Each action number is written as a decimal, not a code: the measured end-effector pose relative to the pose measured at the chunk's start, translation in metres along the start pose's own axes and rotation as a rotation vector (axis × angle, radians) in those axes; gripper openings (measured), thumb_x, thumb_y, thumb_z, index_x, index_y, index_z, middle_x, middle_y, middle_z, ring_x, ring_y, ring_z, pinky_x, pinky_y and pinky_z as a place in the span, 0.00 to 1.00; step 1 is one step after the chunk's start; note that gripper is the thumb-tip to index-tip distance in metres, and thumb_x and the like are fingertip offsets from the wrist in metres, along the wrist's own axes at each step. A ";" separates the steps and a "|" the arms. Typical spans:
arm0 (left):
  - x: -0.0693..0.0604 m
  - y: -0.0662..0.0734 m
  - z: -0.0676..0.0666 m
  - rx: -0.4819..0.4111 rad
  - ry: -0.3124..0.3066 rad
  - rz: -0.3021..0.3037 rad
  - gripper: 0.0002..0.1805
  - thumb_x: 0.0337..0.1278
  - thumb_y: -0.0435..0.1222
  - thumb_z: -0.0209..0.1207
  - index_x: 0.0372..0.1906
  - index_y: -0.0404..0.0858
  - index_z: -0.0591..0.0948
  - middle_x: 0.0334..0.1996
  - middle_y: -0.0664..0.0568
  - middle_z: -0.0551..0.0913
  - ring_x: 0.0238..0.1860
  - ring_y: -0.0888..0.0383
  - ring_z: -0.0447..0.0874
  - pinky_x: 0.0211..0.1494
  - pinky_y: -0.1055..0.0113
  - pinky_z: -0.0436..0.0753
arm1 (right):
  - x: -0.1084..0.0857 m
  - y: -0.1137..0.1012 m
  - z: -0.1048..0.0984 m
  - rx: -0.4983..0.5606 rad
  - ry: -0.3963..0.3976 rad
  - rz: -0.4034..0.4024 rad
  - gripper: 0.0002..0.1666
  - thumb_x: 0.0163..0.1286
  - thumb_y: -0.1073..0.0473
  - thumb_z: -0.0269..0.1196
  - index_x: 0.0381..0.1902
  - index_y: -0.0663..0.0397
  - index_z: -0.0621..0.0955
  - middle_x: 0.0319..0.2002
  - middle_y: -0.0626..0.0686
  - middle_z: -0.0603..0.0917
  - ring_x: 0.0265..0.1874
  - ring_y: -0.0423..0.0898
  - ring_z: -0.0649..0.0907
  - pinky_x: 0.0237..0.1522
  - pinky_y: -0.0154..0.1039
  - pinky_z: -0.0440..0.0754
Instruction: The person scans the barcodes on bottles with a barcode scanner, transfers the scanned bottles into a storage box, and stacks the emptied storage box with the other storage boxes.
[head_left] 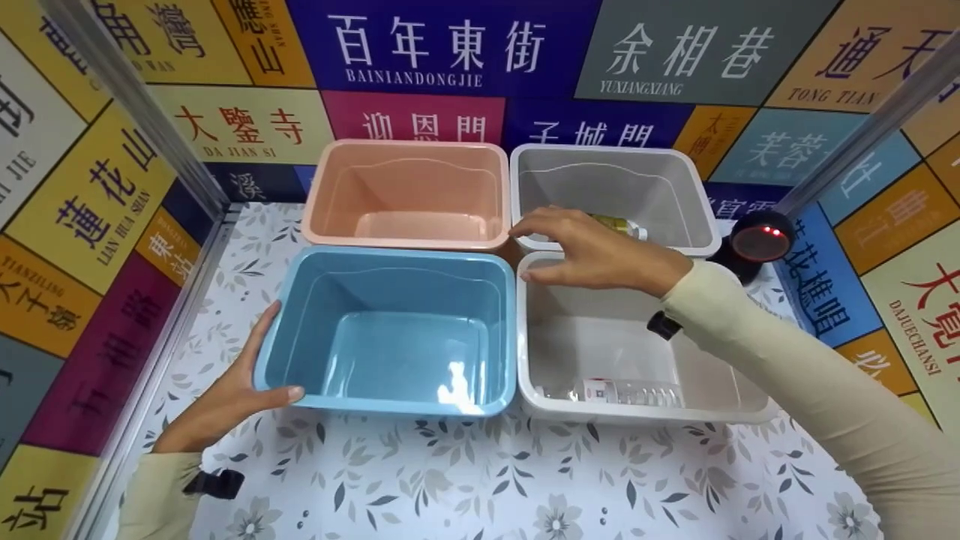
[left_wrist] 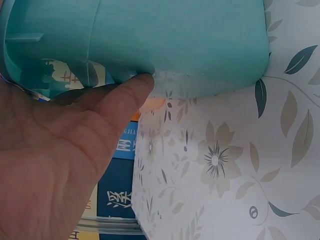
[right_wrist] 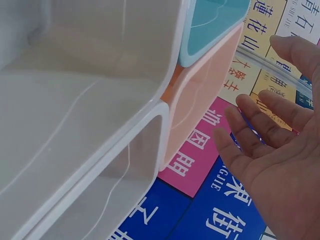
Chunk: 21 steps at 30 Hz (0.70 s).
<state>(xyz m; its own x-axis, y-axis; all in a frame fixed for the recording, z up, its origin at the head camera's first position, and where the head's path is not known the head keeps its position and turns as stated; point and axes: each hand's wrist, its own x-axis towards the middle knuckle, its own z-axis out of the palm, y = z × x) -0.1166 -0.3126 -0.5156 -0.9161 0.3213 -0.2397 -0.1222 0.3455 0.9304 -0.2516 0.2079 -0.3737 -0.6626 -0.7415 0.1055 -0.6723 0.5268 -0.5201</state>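
Note:
My left hand rests on the near left corner of a blue plastic bin. Its thumb lies at the front rim, and its fingers extend along the left wall. In the left wrist view the thumb touches the outer wall. Over the right-hand bins hovers my right hand, fingers loosely spread and holding nothing. Beneath it are a grey bin and an off-white bin. A clear plastic bottle lies in the off-white bin. A yellow-labelled bottle, partly hidden by the right hand, is in the grey bin.
A pink bin stands behind the blue one, so the bins form a tight block. A black device with red lights stands at the right. Printed panels and metal posts border the floral-patterned table.

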 end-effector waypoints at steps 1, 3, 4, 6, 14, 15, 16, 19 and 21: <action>0.000 0.000 0.000 -0.001 0.000 -0.001 0.65 0.68 0.40 0.71 0.88 0.78 0.36 0.90 0.52 0.26 0.87 0.29 0.33 0.73 0.12 0.50 | -0.002 0.000 0.000 -0.003 0.000 0.002 0.32 0.72 0.57 0.76 0.69 0.63 0.83 0.65 0.60 0.86 0.68 0.58 0.82 0.79 0.61 0.70; 0.000 0.000 0.000 -0.002 -0.001 -0.002 0.65 0.68 0.40 0.71 0.88 0.78 0.36 0.90 0.51 0.26 0.87 0.28 0.34 0.73 0.12 0.49 | -0.007 0.001 0.000 -0.007 -0.002 0.008 0.32 0.72 0.56 0.76 0.70 0.62 0.83 0.66 0.60 0.86 0.69 0.58 0.82 0.80 0.61 0.67; 0.001 0.000 0.000 -0.006 0.000 -0.003 0.65 0.68 0.39 0.71 0.88 0.78 0.36 0.90 0.50 0.26 0.86 0.28 0.35 0.73 0.13 0.51 | -0.009 0.001 0.000 -0.011 -0.003 0.010 0.33 0.71 0.56 0.77 0.70 0.62 0.83 0.67 0.59 0.86 0.69 0.58 0.82 0.80 0.60 0.68; 0.001 0.000 0.000 -0.008 0.001 -0.005 0.65 0.68 0.39 0.71 0.88 0.78 0.35 0.90 0.49 0.27 0.86 0.27 0.38 0.74 0.14 0.53 | -0.013 0.001 0.000 -0.019 -0.006 0.016 0.33 0.71 0.55 0.77 0.70 0.61 0.83 0.68 0.59 0.85 0.69 0.58 0.82 0.78 0.59 0.71; 0.002 0.002 0.000 -0.001 0.004 -0.006 0.65 0.68 0.41 0.70 0.88 0.78 0.35 0.90 0.48 0.28 0.85 0.28 0.42 0.73 0.15 0.55 | -0.030 0.007 0.004 -0.006 -0.008 0.040 0.32 0.71 0.55 0.77 0.69 0.58 0.84 0.67 0.57 0.85 0.69 0.57 0.81 0.73 0.59 0.77; 0.002 0.002 0.000 0.000 0.003 -0.005 0.65 0.68 0.41 0.71 0.88 0.78 0.35 0.90 0.49 0.28 0.85 0.27 0.41 0.73 0.14 0.55 | -0.033 0.008 0.004 -0.006 -0.009 0.047 0.32 0.71 0.55 0.77 0.70 0.59 0.83 0.68 0.57 0.85 0.70 0.58 0.80 0.74 0.60 0.76; 0.002 0.001 0.000 0.002 0.002 -0.004 0.65 0.68 0.41 0.71 0.88 0.78 0.35 0.90 0.49 0.28 0.85 0.28 0.39 0.73 0.14 0.53 | -0.035 0.009 0.005 -0.006 -0.009 0.053 0.33 0.71 0.55 0.77 0.70 0.59 0.83 0.68 0.57 0.84 0.70 0.58 0.80 0.74 0.60 0.76; 0.001 0.000 0.000 0.008 0.003 -0.006 0.65 0.68 0.41 0.71 0.88 0.78 0.36 0.90 0.50 0.27 0.86 0.28 0.37 0.73 0.13 0.51 | -0.041 0.013 0.007 -0.017 -0.005 0.057 0.33 0.70 0.55 0.78 0.69 0.61 0.83 0.68 0.59 0.85 0.70 0.59 0.81 0.73 0.60 0.76; 0.001 -0.001 0.000 0.008 0.005 -0.005 0.65 0.68 0.41 0.71 0.88 0.79 0.36 0.90 0.50 0.27 0.86 0.28 0.37 0.73 0.13 0.51 | -0.045 0.016 0.009 -0.020 0.005 0.053 0.33 0.69 0.56 0.78 0.68 0.62 0.84 0.67 0.60 0.85 0.69 0.60 0.81 0.73 0.60 0.76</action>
<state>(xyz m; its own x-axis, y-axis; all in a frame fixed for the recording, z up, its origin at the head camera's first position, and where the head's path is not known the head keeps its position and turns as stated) -0.1174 -0.3126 -0.5163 -0.9174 0.3154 -0.2427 -0.1237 0.3537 0.9272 -0.2296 0.2461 -0.3940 -0.6987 -0.7106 0.0824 -0.6430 0.5733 -0.5078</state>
